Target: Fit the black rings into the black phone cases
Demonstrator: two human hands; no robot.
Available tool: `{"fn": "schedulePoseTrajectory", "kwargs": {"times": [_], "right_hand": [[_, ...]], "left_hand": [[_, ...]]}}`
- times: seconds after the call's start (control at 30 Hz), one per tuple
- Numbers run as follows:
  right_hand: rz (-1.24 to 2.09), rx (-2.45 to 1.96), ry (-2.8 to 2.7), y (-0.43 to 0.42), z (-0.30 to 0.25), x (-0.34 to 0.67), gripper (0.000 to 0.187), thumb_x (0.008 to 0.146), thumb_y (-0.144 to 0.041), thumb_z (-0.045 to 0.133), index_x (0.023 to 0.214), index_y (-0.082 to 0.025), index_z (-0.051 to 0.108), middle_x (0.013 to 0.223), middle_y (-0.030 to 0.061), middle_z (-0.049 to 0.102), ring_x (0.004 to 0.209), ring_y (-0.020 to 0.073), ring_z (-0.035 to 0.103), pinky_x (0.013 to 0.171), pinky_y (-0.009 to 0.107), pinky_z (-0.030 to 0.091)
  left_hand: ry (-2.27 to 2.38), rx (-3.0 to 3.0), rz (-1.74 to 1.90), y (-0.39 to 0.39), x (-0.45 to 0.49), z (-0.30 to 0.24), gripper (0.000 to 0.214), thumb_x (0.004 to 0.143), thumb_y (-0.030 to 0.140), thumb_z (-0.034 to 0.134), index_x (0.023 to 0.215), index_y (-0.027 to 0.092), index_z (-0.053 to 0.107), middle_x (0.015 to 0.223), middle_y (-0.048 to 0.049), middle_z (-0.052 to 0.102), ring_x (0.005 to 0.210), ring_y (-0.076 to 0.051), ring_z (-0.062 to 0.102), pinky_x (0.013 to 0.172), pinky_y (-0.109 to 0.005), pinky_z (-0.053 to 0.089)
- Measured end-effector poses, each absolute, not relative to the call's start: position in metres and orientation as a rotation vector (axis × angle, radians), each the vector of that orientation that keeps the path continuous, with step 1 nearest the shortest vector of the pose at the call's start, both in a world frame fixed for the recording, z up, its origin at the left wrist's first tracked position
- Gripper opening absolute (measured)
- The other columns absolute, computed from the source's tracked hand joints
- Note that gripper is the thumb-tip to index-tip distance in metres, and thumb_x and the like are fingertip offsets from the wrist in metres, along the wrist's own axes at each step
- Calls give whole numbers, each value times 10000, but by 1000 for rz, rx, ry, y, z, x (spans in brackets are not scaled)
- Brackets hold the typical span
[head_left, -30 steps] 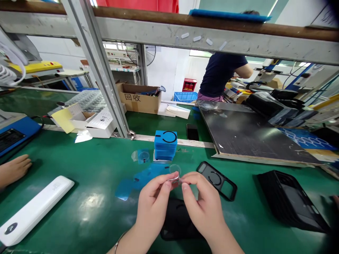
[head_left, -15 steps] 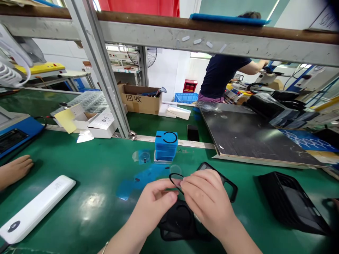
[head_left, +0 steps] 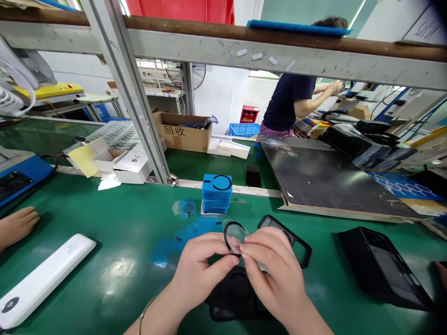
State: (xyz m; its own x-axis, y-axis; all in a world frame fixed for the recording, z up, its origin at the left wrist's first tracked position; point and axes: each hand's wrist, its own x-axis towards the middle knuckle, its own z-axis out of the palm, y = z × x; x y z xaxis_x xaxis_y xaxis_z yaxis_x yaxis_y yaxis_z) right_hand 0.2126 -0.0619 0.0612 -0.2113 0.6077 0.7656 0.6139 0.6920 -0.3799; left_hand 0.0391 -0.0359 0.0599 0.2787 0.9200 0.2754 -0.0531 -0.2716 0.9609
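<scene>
My hands hold a thin black ring up above the green bench mat, pinching it between them. A clear round film overlaps the ring, with its lower part hidden by my fingers. My left hand grips the ring's left side and my right hand its lower right. Beneath them lies a black phone case, partly hidden. A second black case lies just right of my right hand. Blue film pieces lie just left of my left hand.
A stack of blue foam blocks stands ahead of my hands. A long white object lies at left, beside a co-worker's hand. Black cases sit at right. A black board and metal frame stand beyond.
The clear film, earlier lying separately beyond my fingers, now overlaps the black ring. The ring is raised and more fully visible, and my right hand has moved slightly down.
</scene>
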Motion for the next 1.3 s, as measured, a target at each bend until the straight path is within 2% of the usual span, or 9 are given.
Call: {"fn": "schedulePoseTrajectory", "kwargs": {"times": [0.1,0.27,0.43,0.67,0.9,1.03,1.13,1.23,1.3], "right_hand": [[12,-995,-1793,-64,57,207,207,914,-70,550,1026,-234,610,887,42,666,846,202,613,753,411,527],[-101,-1023,-1781,-62,56,207,218,892,-61,565,1001,-238,632,852,27,682,818,199,610,749,398,509],[-114,-1027,-1719,-56,55,215,237,882,-58,555,1007,-249,617,823,18,673,784,198,615,730,396,506],[210,-1129,-1310,-52,37,210,112,964,-155,513,983,-234,590,823,26,659,770,169,663,649,298,561],[-16,-875,-1753,-50,40,221,367,903,-7,484,1179,-232,574,923,50,726,799,185,667,700,367,537],[-164,-708,-1930,-53,52,223,338,903,-16,493,1170,-210,567,901,63,755,731,185,643,679,375,508],[-154,-675,-1910,-56,54,222,360,939,-35,465,1246,-209,534,917,76,759,724,176,644,657,356,509],[-87,-635,-1896,-58,52,224,408,949,-44,485,1318,-218,495,957,80,755,768,170,666,668,346,518],[-64,-662,-1925,-60,51,225,410,926,-22,526,1288,-214,521,961,71,752,797,170,671,698,351,520]], "left_hand": [[870,1521,1212,-37,40,57,92,811,211,718,747,245,773,842,-60,775,837,-226,720,792,-290,547],[957,1355,1154,-42,48,51,171,800,234,683,634,202,656,723,-37,701,682,-182,654,641,-246,516],[968,1200,1052,-46,53,50,201,783,283,692,618,197,617,728,-49,730,742,-206,687,710,-267,535],[953,1084,1089,-51,60,24,244,775,362,746,647,183,642,751,-55,737,744,-203,703,727,-279,554],[777,841,910,-55,70,27,355,617,460,884,670,151,718,704,-42,732,679,-184,688,736,-316,575],[699,848,796,-47,68,46,376,649,449,861,560,140,665,540,15,609,566,-121,594,635,-250,547],[655,709,802,-42,68,48,381,676,461,812,550,147,635,509,18,566,515,-110,554,545,-217,503],[676,679,809,-40,66,46,362,705,460,762,584,147,627,524,6,568,514,-121,552,555,-235,502],[726,887,816,-40,62,47,357,797,443,676,602,148,625,566,-10,587,563,-133,563,603,-248,503]]}}
